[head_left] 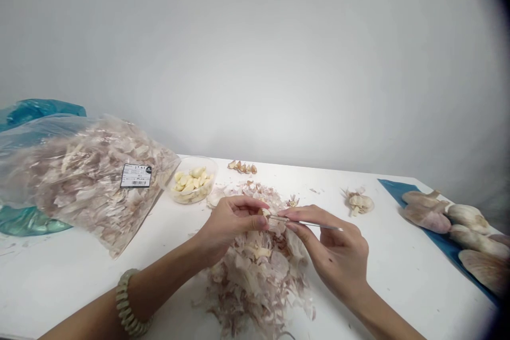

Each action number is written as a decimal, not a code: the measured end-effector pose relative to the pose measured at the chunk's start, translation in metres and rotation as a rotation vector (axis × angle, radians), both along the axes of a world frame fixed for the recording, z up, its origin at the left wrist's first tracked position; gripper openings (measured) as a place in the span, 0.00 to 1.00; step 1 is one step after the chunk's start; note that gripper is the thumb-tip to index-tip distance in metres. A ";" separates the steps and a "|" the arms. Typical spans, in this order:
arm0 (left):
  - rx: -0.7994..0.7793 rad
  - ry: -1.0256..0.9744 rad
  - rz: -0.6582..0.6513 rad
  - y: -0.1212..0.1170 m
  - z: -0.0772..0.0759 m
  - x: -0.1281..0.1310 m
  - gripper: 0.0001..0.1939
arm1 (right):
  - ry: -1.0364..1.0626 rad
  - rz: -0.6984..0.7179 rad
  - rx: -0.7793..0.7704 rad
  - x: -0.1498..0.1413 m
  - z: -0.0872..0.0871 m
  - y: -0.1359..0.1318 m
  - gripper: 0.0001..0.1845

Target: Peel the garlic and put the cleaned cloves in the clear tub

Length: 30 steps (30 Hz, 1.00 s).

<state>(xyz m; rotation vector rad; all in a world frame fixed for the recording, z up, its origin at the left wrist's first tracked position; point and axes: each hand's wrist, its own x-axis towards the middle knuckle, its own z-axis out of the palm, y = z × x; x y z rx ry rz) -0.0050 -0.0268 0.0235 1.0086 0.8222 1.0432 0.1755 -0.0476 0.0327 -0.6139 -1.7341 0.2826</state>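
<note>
Head, left hand (229, 223) pinching garlic (263, 213), right (334, 255) pinching pick (306, 222)

My left forearm (159, 281) reaches in from the lower left, and my left hand (233, 221) curls inward with its fingers (249, 216) pinched. My right hand (333, 255) angles in from the lower right, its fingertips (292, 214) pinched too, just beside my left hand's.

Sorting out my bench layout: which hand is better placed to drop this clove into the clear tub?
Left, probably. The left hand already pinches the garlic clove and lies nearer the clear tub. The right hand is farther away and holds a thin metal pick.
</note>
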 end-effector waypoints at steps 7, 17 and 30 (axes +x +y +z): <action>-0.013 -0.010 -0.016 0.000 0.000 0.000 0.13 | -0.006 0.017 -0.027 0.000 0.000 0.002 0.15; -0.006 -0.004 -0.024 -0.002 -0.001 0.001 0.12 | -0.018 0.002 -0.049 0.001 -0.002 -0.001 0.14; 0.005 -0.022 -0.032 -0.002 0.000 0.002 0.14 | -0.026 -0.018 -0.053 0.002 -0.003 0.000 0.13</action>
